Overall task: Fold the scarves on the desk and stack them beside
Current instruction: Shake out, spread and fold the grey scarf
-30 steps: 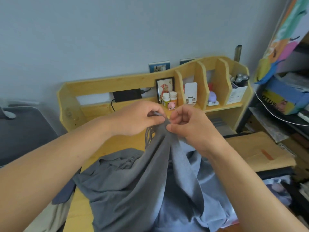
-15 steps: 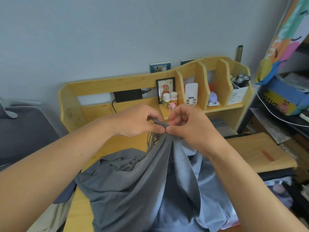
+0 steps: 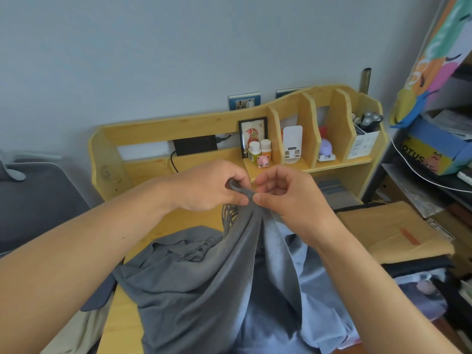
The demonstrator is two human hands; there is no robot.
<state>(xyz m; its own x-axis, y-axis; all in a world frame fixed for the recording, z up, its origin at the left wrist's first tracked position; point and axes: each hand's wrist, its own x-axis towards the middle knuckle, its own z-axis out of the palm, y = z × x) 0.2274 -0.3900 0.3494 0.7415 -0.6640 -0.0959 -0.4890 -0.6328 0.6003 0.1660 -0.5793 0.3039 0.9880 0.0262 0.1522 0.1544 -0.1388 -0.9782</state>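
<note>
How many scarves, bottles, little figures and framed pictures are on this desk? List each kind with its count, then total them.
Scarves: 2 (dark grey scarf, light blue scarf)
Bottles: 2
Little figures: 2 (pink figure, purple figure)
Framed picture: 1
Total: 7

Only readable lettering: "OTUS" in dark capitals on the yellow-and-blue box (image 3: 431, 152) at the right; other labels too small.

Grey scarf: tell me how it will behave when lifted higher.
The grey scarf is probably floppy: it hangs in soft folds from both pinching hands, left and right. It looks light, held by fingertips alone. Its fringe dangles and may swing or snag.
</note>
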